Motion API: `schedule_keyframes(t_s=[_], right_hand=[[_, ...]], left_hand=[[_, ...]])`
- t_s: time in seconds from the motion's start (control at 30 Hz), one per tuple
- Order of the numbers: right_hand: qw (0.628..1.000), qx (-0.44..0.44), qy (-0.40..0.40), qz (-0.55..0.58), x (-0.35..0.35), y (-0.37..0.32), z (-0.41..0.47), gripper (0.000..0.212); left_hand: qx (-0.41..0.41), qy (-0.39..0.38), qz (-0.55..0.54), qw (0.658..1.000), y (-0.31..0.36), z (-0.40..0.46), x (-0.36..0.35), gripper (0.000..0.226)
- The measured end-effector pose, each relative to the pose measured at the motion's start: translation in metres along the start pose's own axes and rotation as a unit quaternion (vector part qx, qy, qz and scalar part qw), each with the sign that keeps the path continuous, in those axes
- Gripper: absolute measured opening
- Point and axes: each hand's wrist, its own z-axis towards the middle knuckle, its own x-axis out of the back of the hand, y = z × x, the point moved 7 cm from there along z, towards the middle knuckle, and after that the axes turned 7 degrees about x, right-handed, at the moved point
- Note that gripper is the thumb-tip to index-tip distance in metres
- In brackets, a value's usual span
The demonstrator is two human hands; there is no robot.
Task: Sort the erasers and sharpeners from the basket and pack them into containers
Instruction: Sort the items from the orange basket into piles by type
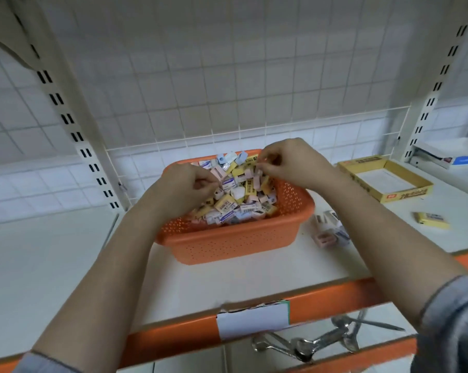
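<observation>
Hands meet over an orange basket [227, 238] at the centre of the frame, which sits on a white shelf [52, 259] and is heaped with small erasers and sharpeners [235, 195]. The left hand [185, 184] has its fingers curled, pinching a small piece at the pile; the right hand [289, 164] pinches another small pale piece near the far rim. At the right — an open yellow box [383, 179], a loose yellow eraser [430, 219] and a small cluster of pieces [329, 230] beside the basket.
</observation>
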Motion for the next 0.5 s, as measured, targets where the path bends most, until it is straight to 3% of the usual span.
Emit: schedule_keyframes(t_s=[0.23, 0.5], right_hand=[[0.982, -0.010, -0.150, -0.117, -0.046, 0.010, 0.052, 0.036], [0.975, 0.010, -0.152, -0.163, -0.054, 0.018, 0.053, 0.044]], left_hand=[[-0.002, -0.033, -0.038, 0.999, -0.015, 0.007, -0.005, 0.018], [0.010, -0.036, 0.000, 0.999, -0.024, 0.019, -0.008, 0.020]])
